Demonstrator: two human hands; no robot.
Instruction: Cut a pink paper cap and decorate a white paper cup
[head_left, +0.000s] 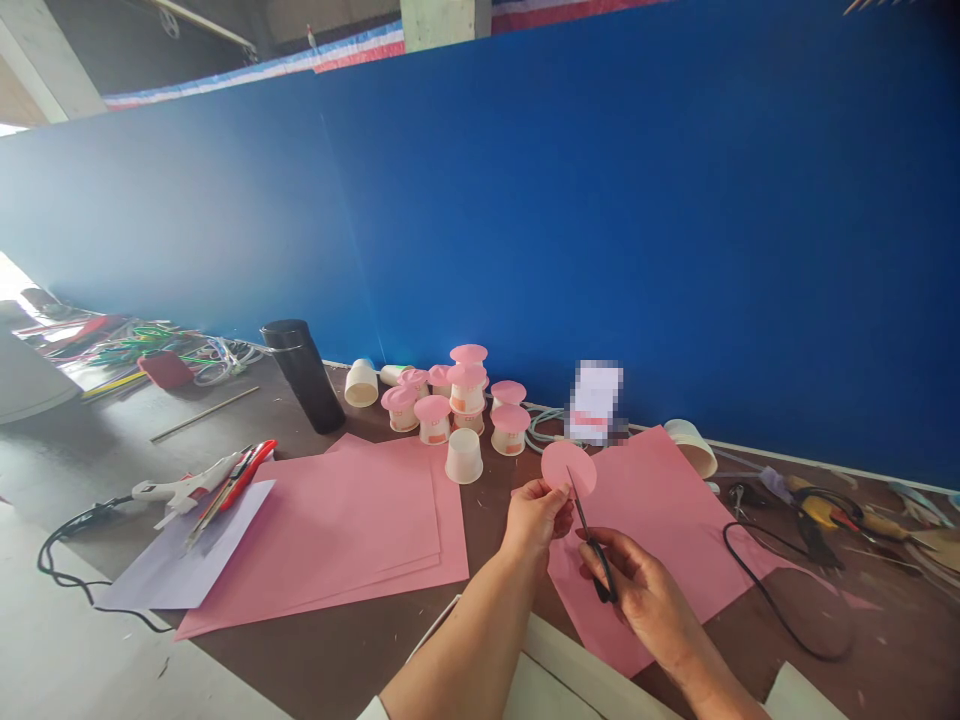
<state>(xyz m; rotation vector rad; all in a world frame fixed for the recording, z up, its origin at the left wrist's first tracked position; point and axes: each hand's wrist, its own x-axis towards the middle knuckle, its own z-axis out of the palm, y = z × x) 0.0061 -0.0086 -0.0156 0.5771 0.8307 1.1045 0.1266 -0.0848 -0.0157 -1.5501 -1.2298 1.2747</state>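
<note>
Currently, the left hand [535, 517] pinches a pink disc [559, 463] at its lower edge, the right hand [636, 582] grips black scissors [593, 546], and both slant inward.

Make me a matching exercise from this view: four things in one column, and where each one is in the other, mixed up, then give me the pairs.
Things
1. scissors
2. pink paper circle
3. black flask
4. white glue gun

Places
A. beside the red-handled cutter
B. held in the left hand
C. close to the blue panel
D. held in the right hand

Right pairs: 1-D, 2-B, 3-C, 4-A
</note>
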